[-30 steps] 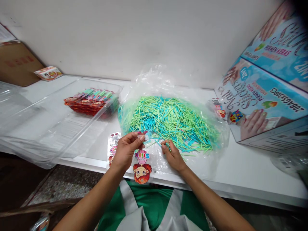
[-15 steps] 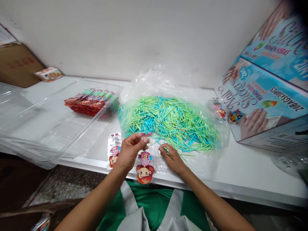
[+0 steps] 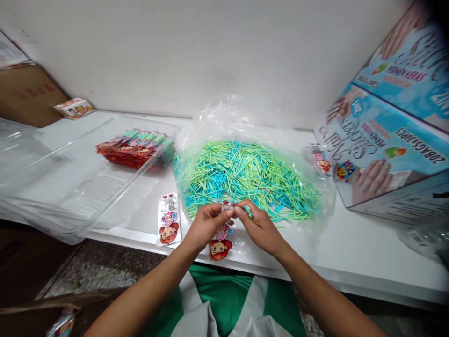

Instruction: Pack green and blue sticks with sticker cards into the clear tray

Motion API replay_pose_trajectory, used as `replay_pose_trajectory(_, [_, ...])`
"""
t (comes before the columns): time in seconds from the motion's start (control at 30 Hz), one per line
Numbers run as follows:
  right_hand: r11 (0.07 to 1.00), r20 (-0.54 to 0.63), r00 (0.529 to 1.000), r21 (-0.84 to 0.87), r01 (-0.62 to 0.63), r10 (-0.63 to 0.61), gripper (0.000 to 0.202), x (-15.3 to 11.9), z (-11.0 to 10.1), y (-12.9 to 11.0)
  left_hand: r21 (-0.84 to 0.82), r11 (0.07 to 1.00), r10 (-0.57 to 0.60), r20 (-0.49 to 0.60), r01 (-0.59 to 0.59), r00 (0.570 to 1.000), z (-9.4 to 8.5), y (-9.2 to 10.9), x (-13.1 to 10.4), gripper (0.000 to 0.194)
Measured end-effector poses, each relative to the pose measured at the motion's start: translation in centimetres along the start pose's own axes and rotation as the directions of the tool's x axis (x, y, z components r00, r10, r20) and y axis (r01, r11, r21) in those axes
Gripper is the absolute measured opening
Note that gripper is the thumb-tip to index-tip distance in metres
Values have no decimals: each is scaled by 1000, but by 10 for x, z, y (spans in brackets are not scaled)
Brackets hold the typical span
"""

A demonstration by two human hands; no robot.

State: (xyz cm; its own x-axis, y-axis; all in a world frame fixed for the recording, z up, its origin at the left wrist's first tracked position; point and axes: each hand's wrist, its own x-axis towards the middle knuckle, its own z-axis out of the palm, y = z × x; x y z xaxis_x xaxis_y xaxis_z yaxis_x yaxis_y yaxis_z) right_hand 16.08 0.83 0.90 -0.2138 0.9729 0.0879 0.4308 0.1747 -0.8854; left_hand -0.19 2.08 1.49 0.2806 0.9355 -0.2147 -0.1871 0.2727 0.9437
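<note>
My left hand (image 3: 206, 227) pinches the top of a small printed plastic sachet (image 3: 220, 250), which shows a red-haired cartoon character and hangs down over the table's front edge. At the same top edge, thumb and finger of my right hand (image 3: 260, 228) meet the left fingertips. Curled in that right hand is a small bundle of thin green and blue sticks (image 3: 248, 212); only their ends show. Just beyond both hands lies a large heap of loose green and blue sticks (image 3: 245, 168) on a clear plastic bag (image 3: 228, 112). Left of my left hand lies another printed sachet (image 3: 169, 224).
A clear plastic tray (image 3: 101, 217) at the left holds a stack of filled red sachets (image 3: 129, 152). Blue printed cartons (image 3: 382, 135) stand at the right, with a few sachets (image 3: 320, 159) beside them. A brown cardboard box (image 3: 28, 96) stands at the far left.
My right hand has moved left and up to the sachet's top edge, bringing the sticks along. My left hand has shifted slightly right and down with the sachet.
</note>
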Motion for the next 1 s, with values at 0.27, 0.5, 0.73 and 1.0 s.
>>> replay_pose_trajectory(0.27, [996, 86, 996, -83, 42, -35, 27, 7, -29, -13, 36, 999, -26, -65, 28, 998, -4, -5, 1, 22])
replay_pose_trajectory(0.5, [998, 149, 988, -58, 38, -29, 29, 9, -35, -17, -7, 1000, 5, -68, -5, 998, -4, -8, 1, 22])
replay_pose_trajectory(0.73, [996, 189, 979, -26, 86, -79, 24, 13, -34, -23, 80, 996, 44, 16, -45, 999, 0, -3, -4, 21])
replay_pose_trajectory(1.0, [993, 214, 972, -43, 110, -99, 24, 13, -32, -24, 169, 984, 43, 59, -52, 997, -1, -9, -4, 21])
